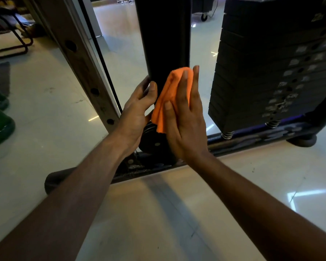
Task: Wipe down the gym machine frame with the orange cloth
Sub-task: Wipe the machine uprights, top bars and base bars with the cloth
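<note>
Glossy pale floor tiles (158,213) spread under everything, catching streaks of light. Largest on them is the gym machine, taken here from its black upright post (164,34) — a broad, dark, matte column rising out of the top of the view. Right of the post stands the black weight stack (267,68), its plates bearing blurred labels and resting on springs above the dark base bar (252,140). Left of the post a grey perforated upright (79,59) leans across the view, and far left of that a black metal chair frame (17,40) sits on the floor. At the foot of the post, the right hand (184,117) presses the orange cloth (169,95) flat against the post's front, fingers straight and spread over it — the cloth is bright, soft and bunched in folds, its lower edge hanging loose. The left hand (137,110) curls around the post's left edge, gripping it beside the cloth
</note>
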`<move>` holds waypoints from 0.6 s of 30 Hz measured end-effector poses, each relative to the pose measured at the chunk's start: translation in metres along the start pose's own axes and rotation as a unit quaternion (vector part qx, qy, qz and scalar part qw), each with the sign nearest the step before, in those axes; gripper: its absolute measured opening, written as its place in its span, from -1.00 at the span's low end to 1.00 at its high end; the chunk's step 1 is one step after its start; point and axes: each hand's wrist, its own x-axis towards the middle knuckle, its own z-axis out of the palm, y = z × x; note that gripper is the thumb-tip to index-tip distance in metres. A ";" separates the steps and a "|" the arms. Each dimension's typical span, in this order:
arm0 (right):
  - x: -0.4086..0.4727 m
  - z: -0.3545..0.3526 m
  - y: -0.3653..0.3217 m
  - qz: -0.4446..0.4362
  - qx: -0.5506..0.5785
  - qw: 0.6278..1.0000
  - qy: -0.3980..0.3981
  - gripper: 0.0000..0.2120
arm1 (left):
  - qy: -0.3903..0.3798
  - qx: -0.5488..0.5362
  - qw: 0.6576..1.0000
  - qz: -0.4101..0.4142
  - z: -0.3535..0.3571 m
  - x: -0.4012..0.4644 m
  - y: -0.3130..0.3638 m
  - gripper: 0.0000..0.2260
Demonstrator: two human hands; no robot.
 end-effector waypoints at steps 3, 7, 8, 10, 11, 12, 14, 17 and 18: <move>-0.027 0.005 0.017 0.000 -0.039 0.998 -0.039 -0.34 | -0.003 -0.010 1.000 0.007 -0.001 -0.002 0.000 -0.46; -0.087 0.013 0.049 0.007 -0.070 0.991 -0.114 -0.26 | -0.002 0.004 1.000 0.017 0.002 -0.005 -0.004 -0.51; -0.092 0.013 0.051 0.013 -0.067 0.991 -0.118 -0.25 | -0.003 0.013 1.000 0.021 0.004 -0.006 -0.007 -0.54; -0.087 0.015 0.043 0.024 -0.032 0.994 -0.103 -0.26 | -0.005 0.040 0.999 0.022 0.007 -0.009 -0.019 -0.60; -0.078 0.017 0.036 0.023 -0.010 0.996 -0.082 -0.28 | -0.006 0.053 0.998 0.022 0.008 -0.012 -0.025 -0.58; -0.067 0.019 0.029 0.020 0.006 0.998 -0.053 -0.29 | -0.006 0.063 0.998 0.023 0.007 -0.014 -0.031 -0.57; -0.044 0.023 0.020 0.006 0.012 1.000 -0.004 -0.27 | -0.007 0.080 0.996 0.026 0.004 -0.015 -0.035 -0.55; -0.054 0.027 0.030 -0.028 -0.026 0.999 -0.010 -0.22 | -0.007 0.091 0.995 0.041 0.001 -0.014 -0.031 -0.56; -0.069 0.029 0.039 -0.030 -0.045 0.998 -0.036 -0.21 | -0.004 0.096 0.994 0.043 0.000 -0.014 -0.033 -0.56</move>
